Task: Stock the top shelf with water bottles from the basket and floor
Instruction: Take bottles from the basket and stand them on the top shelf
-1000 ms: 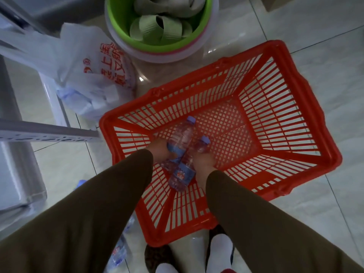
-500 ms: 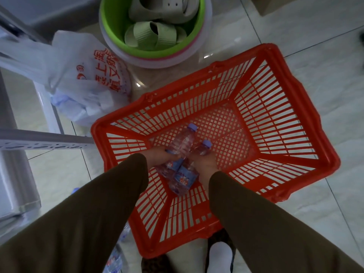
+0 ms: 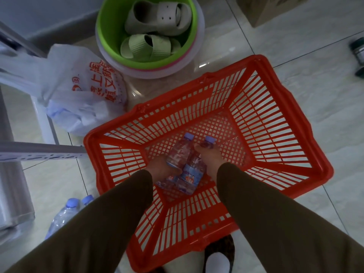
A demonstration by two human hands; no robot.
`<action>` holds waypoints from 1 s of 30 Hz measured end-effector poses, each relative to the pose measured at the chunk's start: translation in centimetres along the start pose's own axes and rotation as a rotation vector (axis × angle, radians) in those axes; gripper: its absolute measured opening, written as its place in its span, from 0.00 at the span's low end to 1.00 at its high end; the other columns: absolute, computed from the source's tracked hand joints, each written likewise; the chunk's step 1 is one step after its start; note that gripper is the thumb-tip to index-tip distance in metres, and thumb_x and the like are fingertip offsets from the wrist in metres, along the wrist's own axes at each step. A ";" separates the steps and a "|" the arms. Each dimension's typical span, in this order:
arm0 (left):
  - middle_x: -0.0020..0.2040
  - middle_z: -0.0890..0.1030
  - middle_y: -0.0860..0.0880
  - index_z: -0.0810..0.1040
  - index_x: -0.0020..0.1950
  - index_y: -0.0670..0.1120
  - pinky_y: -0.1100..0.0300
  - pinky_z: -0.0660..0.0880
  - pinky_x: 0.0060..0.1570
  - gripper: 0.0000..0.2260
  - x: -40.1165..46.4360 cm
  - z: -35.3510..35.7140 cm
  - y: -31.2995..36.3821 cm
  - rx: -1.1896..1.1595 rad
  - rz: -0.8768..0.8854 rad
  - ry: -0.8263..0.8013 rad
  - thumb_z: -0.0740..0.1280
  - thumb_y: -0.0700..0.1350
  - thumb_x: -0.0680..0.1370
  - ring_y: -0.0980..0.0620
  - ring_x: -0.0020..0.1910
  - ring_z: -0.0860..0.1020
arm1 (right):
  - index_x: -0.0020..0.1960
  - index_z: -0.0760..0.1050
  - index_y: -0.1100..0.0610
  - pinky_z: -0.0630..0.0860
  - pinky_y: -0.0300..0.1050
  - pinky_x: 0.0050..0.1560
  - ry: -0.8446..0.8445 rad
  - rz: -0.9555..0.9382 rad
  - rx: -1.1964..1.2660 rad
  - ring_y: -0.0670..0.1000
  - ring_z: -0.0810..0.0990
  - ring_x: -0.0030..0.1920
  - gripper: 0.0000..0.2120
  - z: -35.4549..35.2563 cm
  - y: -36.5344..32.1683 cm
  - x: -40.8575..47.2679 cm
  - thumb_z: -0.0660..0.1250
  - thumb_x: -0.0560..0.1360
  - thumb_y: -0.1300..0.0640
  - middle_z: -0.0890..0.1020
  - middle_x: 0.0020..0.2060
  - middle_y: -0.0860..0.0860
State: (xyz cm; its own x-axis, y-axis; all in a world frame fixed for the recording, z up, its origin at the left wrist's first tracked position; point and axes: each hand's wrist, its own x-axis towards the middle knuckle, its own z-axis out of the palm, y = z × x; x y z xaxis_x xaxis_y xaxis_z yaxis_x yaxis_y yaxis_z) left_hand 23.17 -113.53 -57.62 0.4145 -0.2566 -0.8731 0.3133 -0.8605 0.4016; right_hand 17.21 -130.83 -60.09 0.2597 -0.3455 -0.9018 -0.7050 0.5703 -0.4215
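Both hands are working down inside the red basket [image 3: 291, 123], which is sitting on the tiled floor [image 3: 295, 62]. The left hand [image 3: 163, 167] is wrapping its fingers around one water bottle [image 3: 178, 152], cap pointing toward twelve o'clock. The right hand [image 3: 207, 156] is closing over the second bottle [image 3: 192, 174], thumb lying across its neck just below the purple cap. The two bottles are lying side by side, touching, on the basket bottom. At eight o'clock from the basket, two more bottles [image 3: 65, 213] are lying on the floor beside the metal shelf frame [image 3: 39, 152]. At eleven o'clock, a white plastic bag [image 3: 82, 89] is slumping near a green basin [image 3: 110, 32] holding slippers [image 3: 145, 46].
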 end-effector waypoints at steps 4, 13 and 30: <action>0.49 0.80 0.55 0.78 0.59 0.52 0.61 0.74 0.47 0.17 -2.0 -0.4 0.6 -0.005 0.034 0.039 0.77 0.47 0.73 0.51 0.54 0.80 | 0.70 0.70 0.54 0.81 0.60 0.60 -0.033 -0.109 -0.067 0.57 0.84 0.55 0.29 -0.7 -1.5 -2.8 0.76 0.72 0.53 0.84 0.56 0.54; 0.57 0.82 0.54 0.76 0.65 0.51 0.55 0.78 0.58 0.24 -17.4 -3.0 5.2 -0.272 0.143 0.171 0.79 0.46 0.71 0.52 0.55 0.81 | 0.62 0.76 0.54 0.79 0.53 0.62 -0.066 -0.518 -0.137 0.51 0.83 0.54 0.16 -5.2 -10.7 -18.6 0.72 0.76 0.59 0.84 0.54 0.51; 0.44 0.87 0.51 0.78 0.52 0.48 0.60 0.79 0.42 0.20 -61.5 -14.8 30.0 -0.577 0.667 0.337 0.80 0.43 0.64 0.54 0.44 0.85 | 0.60 0.74 0.53 0.78 0.56 0.59 -0.198 -1.153 -0.187 0.52 0.82 0.55 0.20 -14.6 -39.8 -69.1 0.77 0.72 0.50 0.83 0.55 0.52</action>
State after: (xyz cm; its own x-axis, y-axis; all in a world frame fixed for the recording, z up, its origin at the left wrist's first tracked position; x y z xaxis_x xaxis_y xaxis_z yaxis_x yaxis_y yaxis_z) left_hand 19.71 -116.98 12.25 0.8577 -0.3989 -0.3244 0.2598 -0.2083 0.9429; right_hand 17.70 -140.54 20.44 0.8913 -0.4534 -0.0048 -0.0693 -0.1257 -0.9896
